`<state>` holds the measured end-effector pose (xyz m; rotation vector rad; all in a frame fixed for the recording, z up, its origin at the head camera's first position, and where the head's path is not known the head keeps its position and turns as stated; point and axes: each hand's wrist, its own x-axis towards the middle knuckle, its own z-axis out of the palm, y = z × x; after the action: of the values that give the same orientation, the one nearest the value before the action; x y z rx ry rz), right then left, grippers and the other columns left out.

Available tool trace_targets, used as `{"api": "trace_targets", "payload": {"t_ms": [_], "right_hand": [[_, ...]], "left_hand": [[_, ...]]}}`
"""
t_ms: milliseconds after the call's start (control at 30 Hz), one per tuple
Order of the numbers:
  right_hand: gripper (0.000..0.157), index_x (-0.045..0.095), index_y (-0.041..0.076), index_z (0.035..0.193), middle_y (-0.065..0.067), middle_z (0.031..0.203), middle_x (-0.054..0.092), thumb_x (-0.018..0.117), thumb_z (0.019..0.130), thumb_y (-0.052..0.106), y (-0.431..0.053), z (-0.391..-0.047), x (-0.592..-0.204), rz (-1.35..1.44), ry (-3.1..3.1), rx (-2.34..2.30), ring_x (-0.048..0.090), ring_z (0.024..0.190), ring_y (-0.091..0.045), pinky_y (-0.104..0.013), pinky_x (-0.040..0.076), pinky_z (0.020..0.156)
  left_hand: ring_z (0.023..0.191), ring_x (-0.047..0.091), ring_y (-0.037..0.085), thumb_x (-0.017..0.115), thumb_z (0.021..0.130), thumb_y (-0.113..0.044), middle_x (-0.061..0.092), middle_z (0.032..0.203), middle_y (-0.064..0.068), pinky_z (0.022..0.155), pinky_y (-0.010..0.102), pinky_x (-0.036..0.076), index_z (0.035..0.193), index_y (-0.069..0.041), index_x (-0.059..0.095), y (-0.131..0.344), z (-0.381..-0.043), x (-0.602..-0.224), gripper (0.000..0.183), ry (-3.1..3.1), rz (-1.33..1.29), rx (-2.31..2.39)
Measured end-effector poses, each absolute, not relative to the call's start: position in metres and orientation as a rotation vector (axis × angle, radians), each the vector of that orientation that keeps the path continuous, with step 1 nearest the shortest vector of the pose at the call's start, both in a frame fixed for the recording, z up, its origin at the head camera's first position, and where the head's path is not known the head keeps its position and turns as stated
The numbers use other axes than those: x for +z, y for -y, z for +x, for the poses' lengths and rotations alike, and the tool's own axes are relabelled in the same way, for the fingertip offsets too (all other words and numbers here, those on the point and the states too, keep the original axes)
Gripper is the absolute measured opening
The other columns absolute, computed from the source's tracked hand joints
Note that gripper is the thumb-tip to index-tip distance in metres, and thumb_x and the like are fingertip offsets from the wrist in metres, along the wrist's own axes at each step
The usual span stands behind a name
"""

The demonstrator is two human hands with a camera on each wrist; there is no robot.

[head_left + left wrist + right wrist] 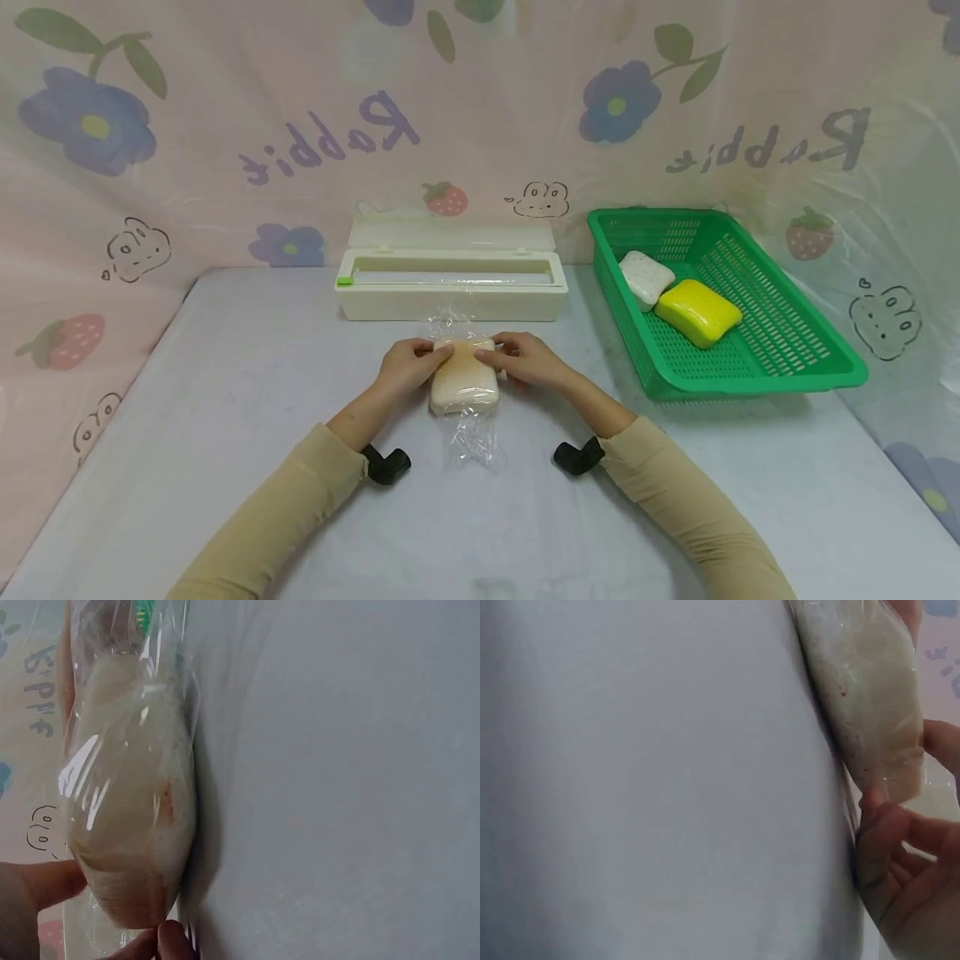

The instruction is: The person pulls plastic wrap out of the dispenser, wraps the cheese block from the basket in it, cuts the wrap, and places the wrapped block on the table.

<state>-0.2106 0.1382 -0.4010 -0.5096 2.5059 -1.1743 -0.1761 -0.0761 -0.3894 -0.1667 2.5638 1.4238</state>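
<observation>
A cream, rounded block [464,379], tan toward its far end, lies on the white table in clear plastic film. One length of cling film [472,440] spreads toward the near side; more film sticks out at the far end. At the block's far left corner, my left hand [406,364] pinches it, thumb on top and fingers at the side. My right hand [527,360] pinches the far right corner likewise. The left wrist view shows the wrapped block [131,795] with shiny creases and reddish marks low on its side. What it is made of I cannot tell.
Behind the block stands a white cling film dispenser [450,302], lid raised, with a green slider [345,282] at its left. To the right, a green basket [750,386] holds a speckled white block [645,278] and a yellow block [697,312]. A printed curtain [480,125] hangs behind.
</observation>
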Motion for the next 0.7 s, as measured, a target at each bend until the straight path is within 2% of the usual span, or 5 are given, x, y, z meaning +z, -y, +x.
{"api": "trace_targets", "payload": {"t_ms": [100, 200, 367, 500, 700], "right_hand": [[0.039, 0.066, 0.008, 0.116, -0.004, 0.084, 0.068, 0.063, 0.091, 0.038, -0.138, -0.214, -0.402, -0.477, -2.494, -1.240, 0.057, 0.065, -0.012, -0.025, 0.049, 0.058], [0.042, 0.066, 0.008, 0.120, -0.006, 0.104, 0.070, 0.065, 0.090, 0.037, -0.136, -0.219, -0.403, -0.462, -2.470, -1.288, 0.063, 0.086, -0.014, -0.030, 0.053, 0.075], [0.054, 0.061, 0.012, 0.129, -0.008, 0.129, 0.062, 0.065, 0.087, 0.045, -0.134, -0.227, -0.401, -0.428, -2.460, -1.234, 0.054, 0.123, -0.023, -0.041, 0.041, 0.105], [0.056, 0.057, 0.014, 0.134, -0.010, 0.137, 0.056, 0.065, 0.087, 0.043, -0.134, -0.229, -0.399, -0.324, -2.377, -1.261, 0.046, 0.132, -0.026, -0.046, 0.034, 0.111], [0.050, 0.055, 0.010, 0.134, -0.011, 0.139, 0.053, 0.063, 0.090, 0.031, -0.134, -0.228, -0.394, -0.247, -2.278, -1.345, 0.042, 0.134, -0.027, -0.049, 0.029, 0.113]], "left_hand": [[0.096, 0.059, 0.023, 0.062, 0.090, -0.038, 0.066, 0.110, 0.017, 0.081, 0.030, 0.050, 0.120, 0.003, 0.062, 0.079, -0.180, -0.390, 0.051, -2.528, -0.134, 1.464], [0.102, 0.059, 0.025, 0.066, 0.088, -0.038, 0.064, 0.115, 0.018, 0.087, 0.032, 0.050, 0.124, 0.003, 0.059, 0.080, -0.186, -0.391, 0.055, -2.494, -0.123, 1.506], [0.116, 0.056, 0.030, 0.069, 0.086, -0.032, 0.061, 0.124, 0.020, 0.101, 0.039, 0.044, 0.129, 0.001, 0.055, 0.081, -0.195, -0.395, 0.056, -2.452, -0.096, 1.552], [0.120, 0.054, 0.030, 0.069, 0.087, -0.026, 0.059, 0.128, 0.020, 0.104, 0.041, 0.041, 0.129, -0.002, 0.057, 0.083, -0.197, -0.395, 0.050, -2.421, -0.056, 1.565], [0.125, 0.052, 0.033, 0.067, 0.089, -0.020, 0.058, 0.130, 0.021, 0.108, 0.043, 0.038, 0.127, -0.002, 0.059, 0.089, -0.199, -0.394, 0.043, -2.402, 0.030, 1.563]]}}
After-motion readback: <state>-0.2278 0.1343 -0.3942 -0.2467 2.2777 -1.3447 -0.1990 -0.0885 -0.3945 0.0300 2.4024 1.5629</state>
